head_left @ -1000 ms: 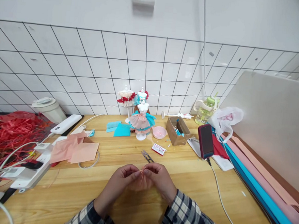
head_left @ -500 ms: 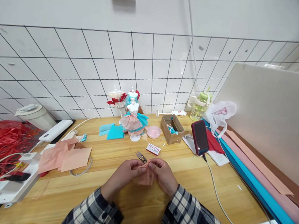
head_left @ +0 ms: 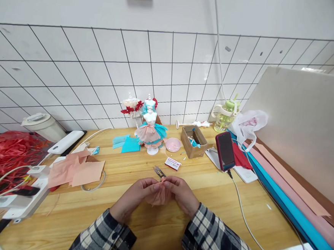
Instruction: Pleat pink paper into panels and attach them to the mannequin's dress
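Between my hands is a piece of peach crepe paper [head_left: 160, 197], gathered tight at its top edge and fanning out in pleats below. My left hand [head_left: 139, 194] pinches the gathered edge from the left, thumb on top. From the right, my right hand [head_left: 181, 194] pinches the same edge, its fingertips close to the left ones. Just beyond the fingertips lie small thread snips [head_left: 159, 171]. A small white and red box [head_left: 172, 164] is behind them. Farther back stands a mini dress form [head_left: 150, 129] in a peach and blue paper skirt.
Peach paper sheets [head_left: 87, 172] and a power strip [head_left: 31, 203] lie left. Blue paper [head_left: 130, 145], a pink bowl [head_left: 173, 144] and a cardboard box [head_left: 194, 142] stand at the back. To the right are a propped phone [head_left: 225, 152], its cable and paper rolls [head_left: 293, 198].
The peach paper is bunched more tightly at the top, its pleats fanning wider. Both hands stay pinched on it, hardly moved. The whole view has shifted slightly.
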{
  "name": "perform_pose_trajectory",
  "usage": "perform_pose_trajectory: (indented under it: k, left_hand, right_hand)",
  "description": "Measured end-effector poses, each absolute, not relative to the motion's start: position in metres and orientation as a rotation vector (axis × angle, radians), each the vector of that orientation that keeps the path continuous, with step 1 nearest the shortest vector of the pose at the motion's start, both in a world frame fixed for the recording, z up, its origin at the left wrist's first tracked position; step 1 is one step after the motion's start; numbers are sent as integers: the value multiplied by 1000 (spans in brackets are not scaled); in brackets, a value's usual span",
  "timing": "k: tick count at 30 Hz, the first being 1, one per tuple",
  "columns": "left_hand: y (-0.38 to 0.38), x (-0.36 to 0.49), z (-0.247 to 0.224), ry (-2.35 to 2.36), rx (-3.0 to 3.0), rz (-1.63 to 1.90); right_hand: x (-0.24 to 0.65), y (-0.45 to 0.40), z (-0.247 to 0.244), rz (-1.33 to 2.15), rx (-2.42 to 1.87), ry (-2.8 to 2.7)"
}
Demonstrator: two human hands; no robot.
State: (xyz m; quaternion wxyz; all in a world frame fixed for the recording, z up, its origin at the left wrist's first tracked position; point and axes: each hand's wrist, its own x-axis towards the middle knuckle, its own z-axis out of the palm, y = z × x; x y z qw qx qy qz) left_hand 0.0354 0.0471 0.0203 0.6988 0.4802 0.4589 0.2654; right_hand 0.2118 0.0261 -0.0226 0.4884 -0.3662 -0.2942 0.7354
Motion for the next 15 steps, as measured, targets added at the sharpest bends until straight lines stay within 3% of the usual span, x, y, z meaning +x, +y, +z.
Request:
perform_pose_trajectory:
  k: [11,15]
  left_hand:
    - [46,33,12,1153,1272,639]
    - [75,27,-2,1348,1412,849]
  right_hand:
    - [206,26,-23,1672,-1037,-756]
    - [212,30,-26,1585,-1024,-742]
